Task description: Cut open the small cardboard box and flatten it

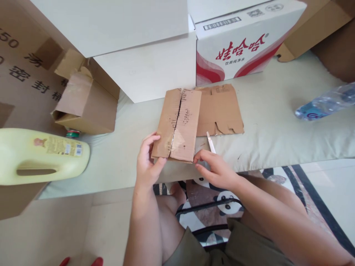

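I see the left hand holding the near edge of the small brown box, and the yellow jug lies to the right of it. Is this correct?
Not quite. In the head view the yellow jug lies to the left of the small brown box, not the right. The left hand does hold its near edge.

Left hand (146,160) pinching, thumb up; right hand (215,168) fingers curled, palm down.

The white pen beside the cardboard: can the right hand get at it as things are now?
Probably yes. The right hand rests just below the pen, its fingers near the folded cardboard, and nothing lies between hand and pen. The left hand holds the cardboard's other edge.
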`<move>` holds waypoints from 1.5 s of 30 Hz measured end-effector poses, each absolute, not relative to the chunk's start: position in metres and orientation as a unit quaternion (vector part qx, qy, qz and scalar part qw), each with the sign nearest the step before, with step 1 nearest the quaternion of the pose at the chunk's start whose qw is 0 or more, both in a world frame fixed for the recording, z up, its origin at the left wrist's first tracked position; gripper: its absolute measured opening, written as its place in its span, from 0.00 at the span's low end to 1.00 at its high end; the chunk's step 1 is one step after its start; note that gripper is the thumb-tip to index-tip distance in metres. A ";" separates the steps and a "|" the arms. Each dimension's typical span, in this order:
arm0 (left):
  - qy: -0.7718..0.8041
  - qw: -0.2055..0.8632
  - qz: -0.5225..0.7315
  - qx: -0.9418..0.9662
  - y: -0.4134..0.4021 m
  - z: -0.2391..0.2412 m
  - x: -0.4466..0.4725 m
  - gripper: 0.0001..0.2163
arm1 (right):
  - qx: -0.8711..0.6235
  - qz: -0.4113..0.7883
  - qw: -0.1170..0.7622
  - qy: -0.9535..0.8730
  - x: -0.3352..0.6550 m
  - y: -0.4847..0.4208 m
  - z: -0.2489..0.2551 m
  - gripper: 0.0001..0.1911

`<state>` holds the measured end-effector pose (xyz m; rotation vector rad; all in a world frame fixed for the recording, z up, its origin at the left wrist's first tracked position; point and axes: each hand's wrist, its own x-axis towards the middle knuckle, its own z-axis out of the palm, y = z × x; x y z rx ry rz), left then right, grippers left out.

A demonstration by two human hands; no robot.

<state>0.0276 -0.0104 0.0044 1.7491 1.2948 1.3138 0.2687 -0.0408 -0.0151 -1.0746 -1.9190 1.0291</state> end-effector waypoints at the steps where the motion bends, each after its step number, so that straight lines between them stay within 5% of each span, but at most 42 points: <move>1: 0.490 0.289 0.496 0.656 -0.010 0.004 0.026 0.24 | -0.411 0.397 0.353 -0.741 0.270 -0.040 -0.015 0.03; 11: 0.493 0.480 0.611 0.392 -0.006 0.007 0.015 0.21 | -0.428 0.405 0.331 -0.736 0.272 -0.039 -0.016 0.08; 19: 0.461 0.502 0.662 0.312 -0.002 0.012 0.002 0.19 | -0.443 0.426 0.299 -0.730 0.269 -0.041 -0.022 0.16; 26: 0.472 0.592 0.596 0.269 -0.005 0.003 -0.007 0.18 | -0.387 0.406 0.349 -0.751 0.269 -0.044 -0.018 0.24; 32: 0.474 0.408 0.614 0.482 -0.003 -0.007 -0.001 0.34 | -0.402 0.425 0.416 -0.696 0.269 -0.042 -0.024 0.23; 35: 0.463 0.334 0.579 0.581 -0.002 -0.011 0.000 0.35 | -0.405 0.495 0.476 -0.603 0.268 -0.040 -0.027 0.21; 45: 0.480 0.424 0.462 0.614 -0.009 -0.004 0.016 0.22 | -0.481 0.533 0.594 -0.362 0.270 -0.038 -0.038 0.22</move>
